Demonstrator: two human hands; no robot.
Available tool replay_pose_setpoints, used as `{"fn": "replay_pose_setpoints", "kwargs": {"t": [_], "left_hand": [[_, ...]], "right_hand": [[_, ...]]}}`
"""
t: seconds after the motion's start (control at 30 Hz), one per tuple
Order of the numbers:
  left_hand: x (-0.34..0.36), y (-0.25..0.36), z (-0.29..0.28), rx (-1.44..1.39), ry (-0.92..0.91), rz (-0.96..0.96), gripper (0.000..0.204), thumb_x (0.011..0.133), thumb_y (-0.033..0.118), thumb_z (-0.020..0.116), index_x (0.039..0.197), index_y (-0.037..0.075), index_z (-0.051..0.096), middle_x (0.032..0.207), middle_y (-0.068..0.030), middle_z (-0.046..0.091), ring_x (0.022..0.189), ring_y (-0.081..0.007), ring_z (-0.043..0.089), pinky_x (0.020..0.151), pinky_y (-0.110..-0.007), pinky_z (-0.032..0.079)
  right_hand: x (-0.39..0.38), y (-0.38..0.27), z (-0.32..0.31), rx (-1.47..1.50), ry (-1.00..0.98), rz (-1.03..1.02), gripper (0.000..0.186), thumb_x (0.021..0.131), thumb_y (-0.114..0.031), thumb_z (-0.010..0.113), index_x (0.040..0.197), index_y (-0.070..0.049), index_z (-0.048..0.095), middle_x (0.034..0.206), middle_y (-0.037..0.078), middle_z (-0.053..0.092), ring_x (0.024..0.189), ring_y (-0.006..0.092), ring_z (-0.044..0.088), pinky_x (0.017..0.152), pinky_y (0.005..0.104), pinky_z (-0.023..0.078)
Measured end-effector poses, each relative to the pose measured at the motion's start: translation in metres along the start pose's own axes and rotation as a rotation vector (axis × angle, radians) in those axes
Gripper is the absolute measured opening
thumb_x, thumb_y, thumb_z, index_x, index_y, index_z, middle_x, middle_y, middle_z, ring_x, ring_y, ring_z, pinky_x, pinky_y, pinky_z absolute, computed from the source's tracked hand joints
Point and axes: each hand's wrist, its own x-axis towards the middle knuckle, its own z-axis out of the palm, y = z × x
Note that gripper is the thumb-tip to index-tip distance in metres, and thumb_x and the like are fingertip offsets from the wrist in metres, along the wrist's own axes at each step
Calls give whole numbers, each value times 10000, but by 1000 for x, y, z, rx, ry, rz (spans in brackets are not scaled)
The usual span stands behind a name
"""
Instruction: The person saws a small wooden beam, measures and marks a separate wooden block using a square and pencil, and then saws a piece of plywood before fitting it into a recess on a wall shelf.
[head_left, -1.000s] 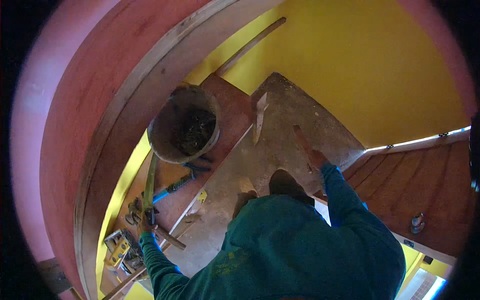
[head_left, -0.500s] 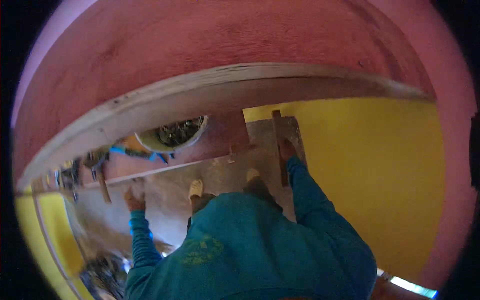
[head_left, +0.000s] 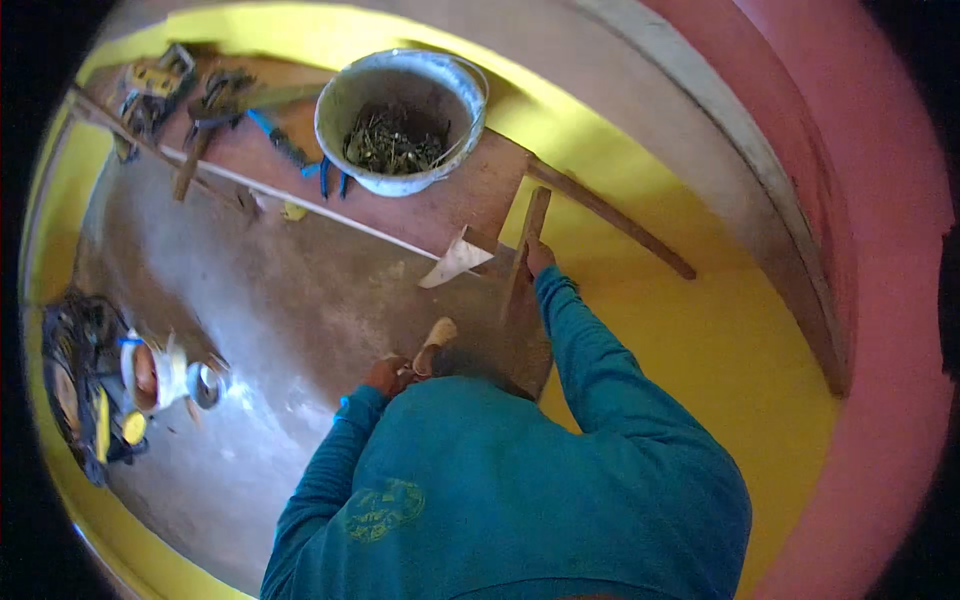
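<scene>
My right hand point(head_left: 541, 257) is closed around the side of a narrow wooden strip point(head_left: 535, 213), which stands out beyond the hand past the right end of a reddish-brown board point(head_left: 440, 212). My left hand point(head_left: 385, 376) is low in front of my torso, beside my shoe point(head_left: 440, 332). Its fingers look curled, and whatever they hold, if anything, is hidden. A pale wedge-shaped piece of wood point(head_left: 458, 260) juts from the board's near edge. On the board stands a whitish bucket point(head_left: 402, 185) with dark scraps inside.
Left of the bucket lie blue-handled pliers point(head_left: 335, 178), a teal-handled tool point(head_left: 278, 138) and a wooden-handled tool point(head_left: 188, 165). Bags and containers point(head_left: 145, 375) sit on the floor at left. A wooden bar point(head_left: 620, 222) slants before the yellow wall point(head_left: 690, 350). A thick beam edge point(head_left: 720, 130) curves overhead.
The view has swung, bringing the bucket, board and floor items further into sight. My left hand has moved right, in towards my torso. My right hand still grips the wooden strip.
</scene>
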Motion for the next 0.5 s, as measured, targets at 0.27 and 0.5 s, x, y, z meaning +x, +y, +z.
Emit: {"fn": "replay_pose_setpoints", "kwargs": {"t": [0.27, 0.5], "left_hand": [[-9, 47, 15, -172, 153, -190, 403, 751, 381, 485, 932, 30, 565, 857, -202, 563, 780, -319, 550, 713, -380, 421], [62, 83, 51, -521, 126, -251, 614, 720, 519, 460, 991, -29, 515, 877, -221, 559, 813, -315, 545, 733, -390, 415]], "right_hand": [[55, 11, 2, 143, -101, -48, 595, 779, -512, 367, 1076, -1, 431, 958, 206, 525, 815, 360, 518, 695, 464, 411], [-41, -114, -4, 460, -232, 238, 479, 799, -458, 403, 1015, -36, 462, 919, 109, 542, 771, 277, 542, 644, 429, 453]]}}
